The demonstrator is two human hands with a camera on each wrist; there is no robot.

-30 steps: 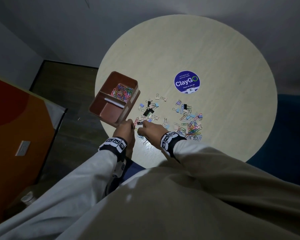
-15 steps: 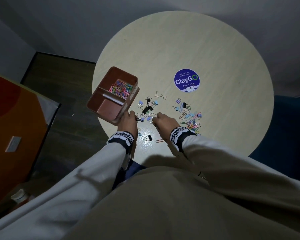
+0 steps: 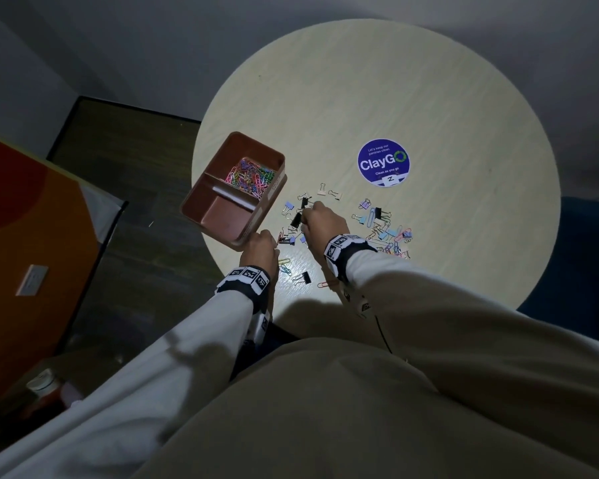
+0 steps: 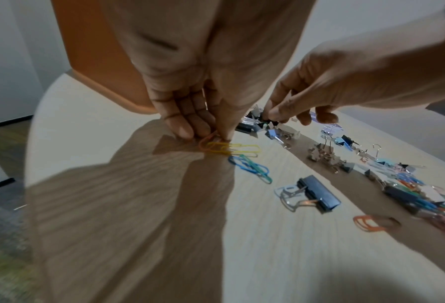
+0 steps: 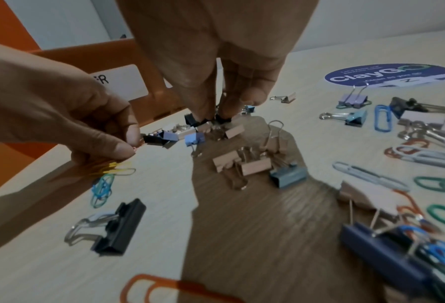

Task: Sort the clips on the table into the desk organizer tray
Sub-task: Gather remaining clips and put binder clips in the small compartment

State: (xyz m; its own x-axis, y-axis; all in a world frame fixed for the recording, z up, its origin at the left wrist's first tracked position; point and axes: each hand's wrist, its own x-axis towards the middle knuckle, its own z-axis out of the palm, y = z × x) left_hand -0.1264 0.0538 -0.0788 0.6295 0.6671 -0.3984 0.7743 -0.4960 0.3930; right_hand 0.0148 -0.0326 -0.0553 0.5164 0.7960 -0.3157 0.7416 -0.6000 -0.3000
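The brown organizer tray (image 3: 222,216) sits at the table's left edge; its far compartment holds coloured paper clips (image 3: 251,174) and its near compartment shows no clips. Loose binder clips and paper clips (image 3: 384,229) lie scattered to its right. My left hand (image 4: 208,135), just off the tray's near corner, pinches an orange paper clip (image 4: 203,143) against the tabletop beside a yellow paper clip (image 4: 239,148). My right hand (image 5: 216,114) reaches down among the clips and pinches a small black binder clip (image 5: 203,121).
A round blue ClayGO sticker (image 3: 382,162) lies on the round table (image 3: 429,98) beyond the clips. Near my wrists lie a black binder clip (image 5: 117,229), blue-green paper clips (image 4: 252,169) and an orange paper clip (image 3: 325,283). The tray overhangs the table's left edge.
My right hand has moved away from me, from the near edge into the binder clips beside the tray. The left hand shifted slightly forward toward the tray's corner.
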